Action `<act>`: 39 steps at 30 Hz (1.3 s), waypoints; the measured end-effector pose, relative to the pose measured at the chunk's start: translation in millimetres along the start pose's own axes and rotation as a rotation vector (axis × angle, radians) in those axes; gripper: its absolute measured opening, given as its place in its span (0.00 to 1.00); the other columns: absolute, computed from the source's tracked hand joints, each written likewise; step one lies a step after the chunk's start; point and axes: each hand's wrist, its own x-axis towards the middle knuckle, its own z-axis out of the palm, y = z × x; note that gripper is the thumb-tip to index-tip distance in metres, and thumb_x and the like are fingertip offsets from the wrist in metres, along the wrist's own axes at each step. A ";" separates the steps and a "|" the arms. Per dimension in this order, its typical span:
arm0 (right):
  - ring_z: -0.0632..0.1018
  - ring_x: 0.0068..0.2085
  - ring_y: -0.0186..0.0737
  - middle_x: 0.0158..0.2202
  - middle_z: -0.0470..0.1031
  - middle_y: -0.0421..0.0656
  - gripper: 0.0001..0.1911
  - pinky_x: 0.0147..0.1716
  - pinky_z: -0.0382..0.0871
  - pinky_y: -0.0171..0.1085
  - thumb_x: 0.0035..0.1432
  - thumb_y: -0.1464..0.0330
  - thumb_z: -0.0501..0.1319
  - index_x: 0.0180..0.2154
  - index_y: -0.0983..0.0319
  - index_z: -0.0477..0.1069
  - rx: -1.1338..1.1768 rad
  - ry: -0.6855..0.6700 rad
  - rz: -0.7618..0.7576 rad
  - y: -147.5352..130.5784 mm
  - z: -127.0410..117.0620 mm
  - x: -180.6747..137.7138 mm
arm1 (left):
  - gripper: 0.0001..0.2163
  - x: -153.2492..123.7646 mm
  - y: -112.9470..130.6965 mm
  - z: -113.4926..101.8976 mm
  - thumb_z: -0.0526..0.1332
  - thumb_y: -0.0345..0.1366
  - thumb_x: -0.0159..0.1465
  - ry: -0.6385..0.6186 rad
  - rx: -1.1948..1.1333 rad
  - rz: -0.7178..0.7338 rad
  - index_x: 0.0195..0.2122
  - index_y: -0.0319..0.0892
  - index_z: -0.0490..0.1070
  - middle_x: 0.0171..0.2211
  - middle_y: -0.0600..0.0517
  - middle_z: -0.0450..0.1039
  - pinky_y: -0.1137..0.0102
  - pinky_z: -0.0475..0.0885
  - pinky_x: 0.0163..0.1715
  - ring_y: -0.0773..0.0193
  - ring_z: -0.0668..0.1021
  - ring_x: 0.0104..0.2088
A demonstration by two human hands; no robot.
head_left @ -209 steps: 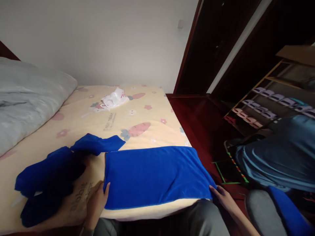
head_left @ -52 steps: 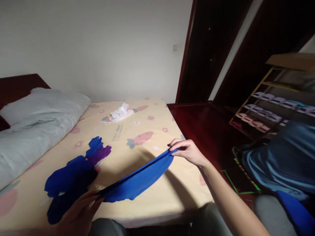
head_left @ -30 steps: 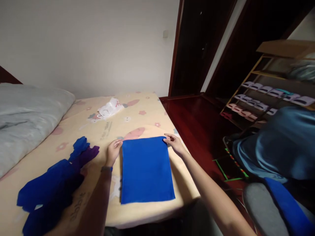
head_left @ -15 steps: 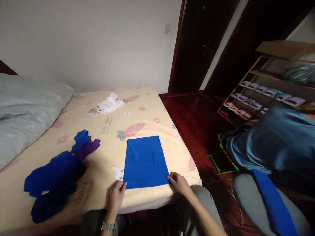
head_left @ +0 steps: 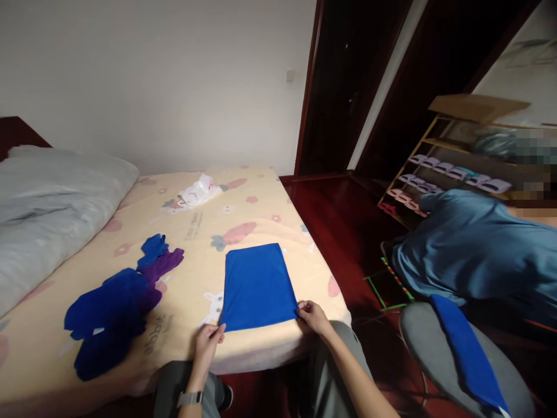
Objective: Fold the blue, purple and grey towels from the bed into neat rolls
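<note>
A folded blue cloth [head_left: 259, 285] lies flat as a near-rectangle on the bed's front edge. My left hand [head_left: 209, 342] pinches its near left corner between thumb and fingers, a watch on the wrist. Its near right corner is pinched by my right hand [head_left: 313, 318], slightly raised off the sheet. Left of my left hand, a loose heap of blue and purple cloths [head_left: 115, 307] rests on the bed, partly in shadow.
The bed [head_left: 243, 200] has a yellow patterned sheet. A white plastic bag [head_left: 199, 190] and a grey quilt [head_left: 56, 203] lie on it. To the right are a grey chair seat with a blue strip of cloth [head_left: 467, 348], a person in a blue shirt [head_left: 470, 249], and a slipper rack [head_left: 448, 130].
The view has turned a little to the right and tilted up. Both hands still pinch the near corners of the blue cloth; its near right corner now looks slightly lifted.
</note>
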 end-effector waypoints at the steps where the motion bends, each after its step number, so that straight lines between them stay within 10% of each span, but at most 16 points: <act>1: 0.76 0.27 0.40 0.23 0.74 0.37 0.13 0.31 0.70 0.37 0.45 0.59 0.65 0.30 0.57 0.66 -0.029 0.017 -0.018 0.2 -1.8 -0.6 | 0.24 0.9 1.0 -0.7 0.68 0.60 0.49 0.022 0.004 0.018 0.21 0.41 0.68 0.18 0.52 0.72 0.69 0.71 0.28 0.62 0.75 0.23; 10: 0.80 0.41 0.45 0.38 0.81 0.45 0.13 0.45 0.69 0.39 0.55 0.64 0.53 0.36 0.60 0.74 -0.340 0.027 -0.159 11.0 -13.3 -26.2 | 0.25 -21.4 15.4 -2.1 0.67 0.61 0.50 0.079 0.026 0.051 0.28 0.41 0.72 0.18 0.55 0.71 0.72 0.68 0.21 0.63 0.74 0.21; 15: 0.79 0.47 0.47 0.46 0.80 0.49 0.19 0.50 0.68 0.40 0.52 0.69 0.56 0.46 0.63 0.75 -0.453 -0.009 -0.201 12.2 -15.1 -47.2 | 0.22 -38.8 13.7 -10.6 0.61 0.56 0.59 -0.117 0.240 0.095 0.41 0.43 0.80 0.38 0.46 0.82 0.64 0.78 0.40 0.54 0.82 0.40; 23: 0.77 0.45 0.42 0.44 0.75 0.48 0.20 0.48 0.67 0.35 0.52 0.77 0.53 0.45 0.62 0.75 -0.689 -0.017 -0.297 -2.6 -10.9 -53.6 | 0.12 -33.8 11.8 -11.0 0.61 0.38 0.61 -0.164 0.521 0.407 0.45 0.46 0.78 0.41 0.46 0.77 0.62 0.76 0.46 0.55 0.80 0.42; 31: 0.74 0.51 0.46 0.48 0.73 0.50 0.20 0.53 0.65 0.37 0.54 0.76 0.54 0.44 0.61 0.79 -0.841 -0.021 -0.294 -4.7 -13.2 -57.9 | 0.14 -37.7 16.3 -18.2 0.55 0.34 0.64 -0.269 0.602 0.414 0.45 0.46 0.79 0.42 0.45 0.76 0.62 0.74 0.50 0.56 0.78 0.45; 39: 0.79 0.42 0.43 0.41 0.80 0.48 0.16 0.44 0.67 0.35 0.66 0.65 0.52 0.41 0.61 0.78 -0.733 0.045 -0.292 -64.1 -12.4 49.6 | 0.14 87.6 64.0 -0.8 0.54 0.41 0.64 -0.053 0.537 0.279 0.37 0.43 0.78 0.37 0.46 0.80 0.67 0.74 0.39 0.58 0.80 0.38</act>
